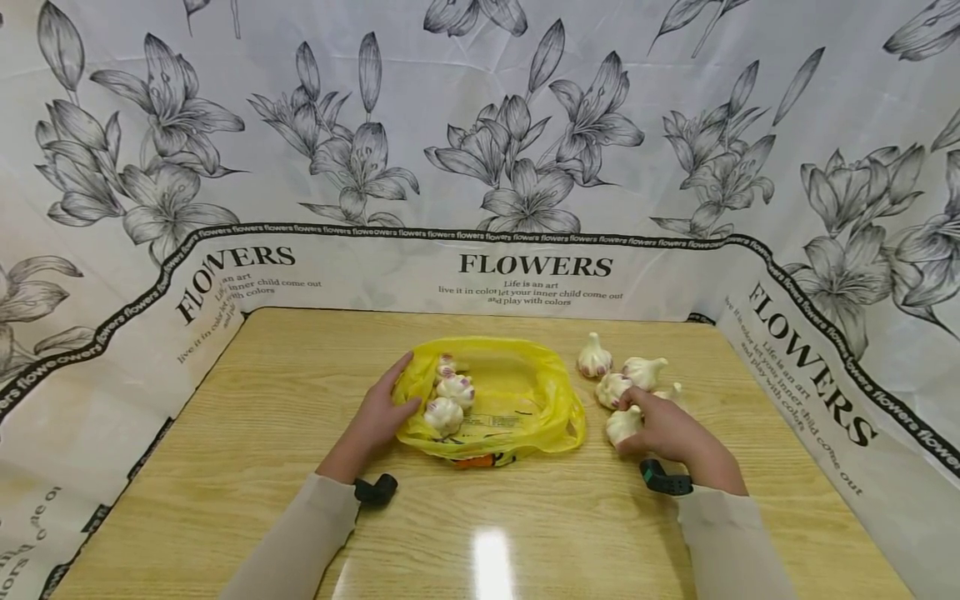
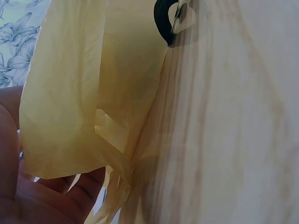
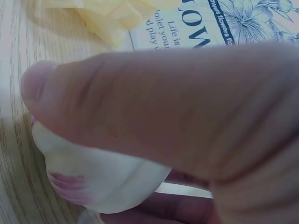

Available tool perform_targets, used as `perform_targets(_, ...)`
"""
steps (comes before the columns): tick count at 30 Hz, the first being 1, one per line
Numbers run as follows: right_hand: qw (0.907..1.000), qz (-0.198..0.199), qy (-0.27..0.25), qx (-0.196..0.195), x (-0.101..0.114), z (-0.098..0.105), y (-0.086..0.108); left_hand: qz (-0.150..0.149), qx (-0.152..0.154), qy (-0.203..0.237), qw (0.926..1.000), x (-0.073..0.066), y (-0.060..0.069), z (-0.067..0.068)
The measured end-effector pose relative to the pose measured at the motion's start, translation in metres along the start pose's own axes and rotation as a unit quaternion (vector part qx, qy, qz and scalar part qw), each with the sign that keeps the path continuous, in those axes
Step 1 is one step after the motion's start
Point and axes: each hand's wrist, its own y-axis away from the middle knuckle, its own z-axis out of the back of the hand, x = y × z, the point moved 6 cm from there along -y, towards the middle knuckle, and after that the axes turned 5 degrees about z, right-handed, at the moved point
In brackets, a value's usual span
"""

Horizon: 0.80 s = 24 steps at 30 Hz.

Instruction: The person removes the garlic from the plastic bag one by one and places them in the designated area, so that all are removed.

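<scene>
A yellow plastic bag [image 1: 557, 379] lies opened on the table, with 3 garlic bulbs [image 1: 444, 414] inside at its left. My left hand [image 1: 380, 410] holds the bag's left edge, thumb on the inner side and fingers outside; the left wrist view shows the yellow plastic [image 2: 65, 102] between them. To the right of the bag, my right hand [image 1: 671, 431] pinches a white garlic bulb [image 1: 622, 423]. Purple streaks mark that garlic bulb [image 3: 103, 179] in the right wrist view, under the thumb. Several other garlic bulbs [image 1: 595, 358] sit just beyond this hand, one partly hidden behind it.
The wooden table [image 1: 420, 533] stretches around the bag and bulbs. A white flower-printed cloth [image 1: 360, 275] stands along its back and sides. Each wrist wears a dark band [image 1: 375, 490].
</scene>
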Motion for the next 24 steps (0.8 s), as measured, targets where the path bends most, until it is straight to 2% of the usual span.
perform_targets(24,0.9996,-0.011,-0.024,0.006,-0.0039,-0.0023,-0.0004,-0.003,-0.001,-0.006,1.0,0.0001,-0.0009,-0.0006)
